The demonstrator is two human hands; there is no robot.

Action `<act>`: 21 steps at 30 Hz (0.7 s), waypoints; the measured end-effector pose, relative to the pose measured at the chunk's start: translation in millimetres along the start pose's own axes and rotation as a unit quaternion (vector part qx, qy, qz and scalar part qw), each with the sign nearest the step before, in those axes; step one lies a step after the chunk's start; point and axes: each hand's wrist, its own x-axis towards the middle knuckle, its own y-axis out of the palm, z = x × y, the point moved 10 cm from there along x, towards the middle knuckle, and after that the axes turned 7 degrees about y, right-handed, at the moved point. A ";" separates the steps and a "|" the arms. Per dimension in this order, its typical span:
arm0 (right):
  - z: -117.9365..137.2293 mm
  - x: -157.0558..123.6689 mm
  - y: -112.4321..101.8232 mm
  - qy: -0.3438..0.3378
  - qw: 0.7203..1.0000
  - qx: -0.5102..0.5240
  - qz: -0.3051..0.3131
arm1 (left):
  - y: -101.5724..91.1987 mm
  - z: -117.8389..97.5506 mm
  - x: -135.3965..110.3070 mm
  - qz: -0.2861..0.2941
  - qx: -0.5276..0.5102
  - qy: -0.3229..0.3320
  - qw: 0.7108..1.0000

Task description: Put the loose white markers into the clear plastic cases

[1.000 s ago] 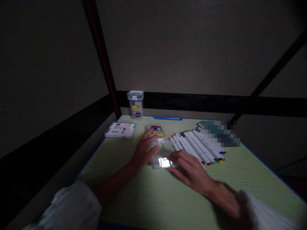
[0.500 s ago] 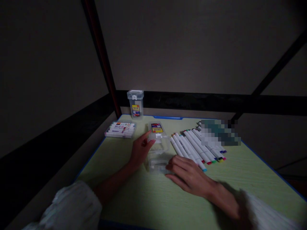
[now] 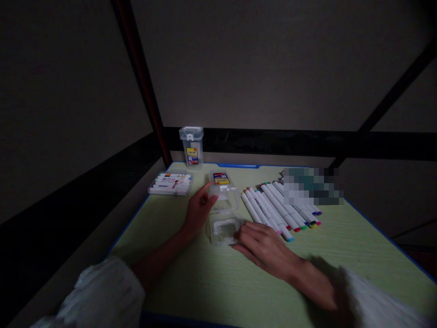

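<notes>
A clear plastic box (image 3: 223,193) with a yellow and dark label lies on its back on the table, its open end towards me. Its hinged lid (image 3: 223,232) is swung open on the near side. My left hand (image 3: 198,209) grips the box's left side, thumb and forefinger against the wall. My right hand (image 3: 261,246) has its fingers curled at the lid's right edge; the fingertips are partly hidden. Just beyond that hand, many white markers (image 3: 269,209) with coloured ends lie in a slanted row.
A second clear box (image 3: 193,150), closed, stands upright at the back left of the table. A flat case of markers (image 3: 170,184) lies at the left. A blurred-out greenish patch (image 3: 310,187) covers the far right. The pale green table (image 3: 211,287) has a blue edge.
The lid has tilted slightly, and its rim now shows more plainly. Both hands stay in nearly the same places. The whole view has shifted a little.
</notes>
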 end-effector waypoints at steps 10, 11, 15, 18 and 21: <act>-9.4 0.9 13.0 0.040 0.999 -0.013 0.026 | -4.9 -1.9 3.5 -0.036 -0.061 0.015 0.997; -8.6 1.3 12.1 0.036 0.999 -0.008 0.024 | -5.2 -1.4 3.7 -0.037 -0.063 0.015 0.997; -15.1 3.4 -3.1 0.047 0.999 0.018 -0.010 | -5.7 -2.7 4.2 -0.036 -0.064 0.015 0.997; -46.6 0.8 -19.1 0.152 0.987 0.001 -0.042 | -4.6 -3.6 3.9 -0.029 -0.063 0.013 0.998; -79.3 -6.9 -21.2 0.250 0.967 -0.053 -0.011 | -4.7 -3.1 4.0 -0.030 -0.059 0.013 0.998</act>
